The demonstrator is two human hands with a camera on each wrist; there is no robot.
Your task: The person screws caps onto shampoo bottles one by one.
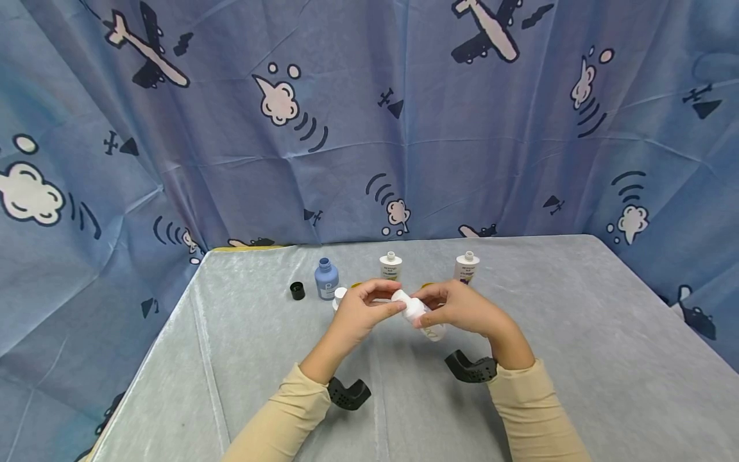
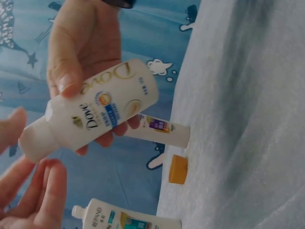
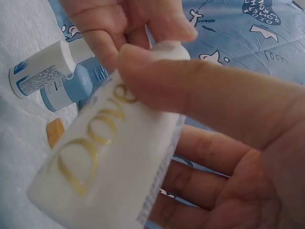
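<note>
A white Dove bottle (image 2: pixel 112 102) with gold lettering is tilted above the table, between both hands. My right hand (image 1: pixel 464 308) grips its body, with the thumb across the near side and the fingers behind. At the other end, my left hand (image 1: pixel 365 312) pinches the bottle's white cap (image 2: pixel 37 139) between thumb and fingers. The cap sits at the bottle's neck in the left wrist view. In the right wrist view, the right thumb hides part of the bottle's shoulder.
Uncapped white bottles (image 1: pixel 390 264) stand at the back, one behind each hand. Farther left are an uncapped blue bottle (image 1: pixel 326 280), a black cap (image 1: pixel 297 290) and a white-capped bottle (image 3: pixel 42 69). A yellow cap (image 2: pixel 178 169) lies on the grey-covered table (image 1: pixel 577 359). A patterned curtain (image 1: pixel 346 128) hangs behind.
</note>
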